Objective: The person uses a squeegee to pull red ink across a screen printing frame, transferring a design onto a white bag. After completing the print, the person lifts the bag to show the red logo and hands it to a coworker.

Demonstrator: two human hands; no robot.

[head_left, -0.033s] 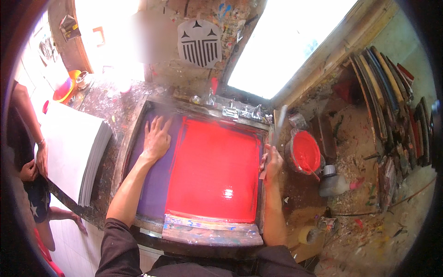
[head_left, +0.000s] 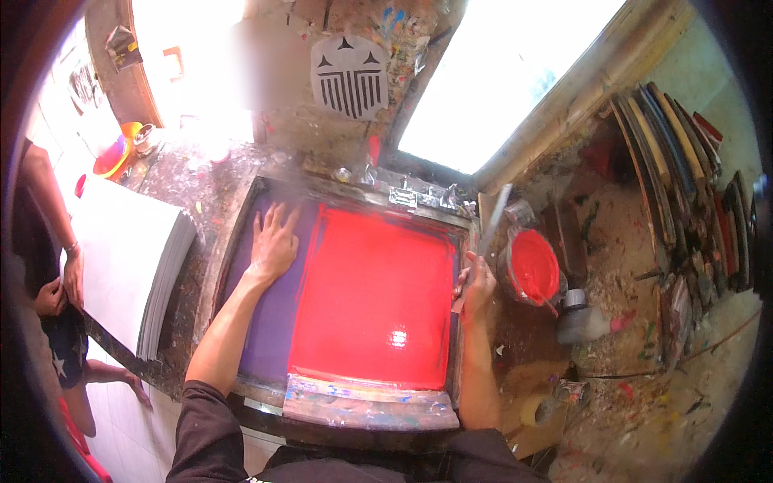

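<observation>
The hands are apart: the left hand [head_left: 274, 245] lies spread on purple mesh [head_left: 266, 334], the right hand [head_left: 477, 286] is curled around a thin pale strip [head_left: 497, 211]. Between them, glossy red ink [head_left: 370, 298] fills the framed screen [head_left: 217, 278]; best not let fingers or strip graze it. Far right sits a red tub [head_left: 535, 262].

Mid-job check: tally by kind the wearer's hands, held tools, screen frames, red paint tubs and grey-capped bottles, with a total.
Wearer's hands (left hand, right hand): 2
Long grey tool, held: 1
Screen frame: 1
Red paint tub: 1
Grey-capped bottle: 1
Total: 6
</observation>
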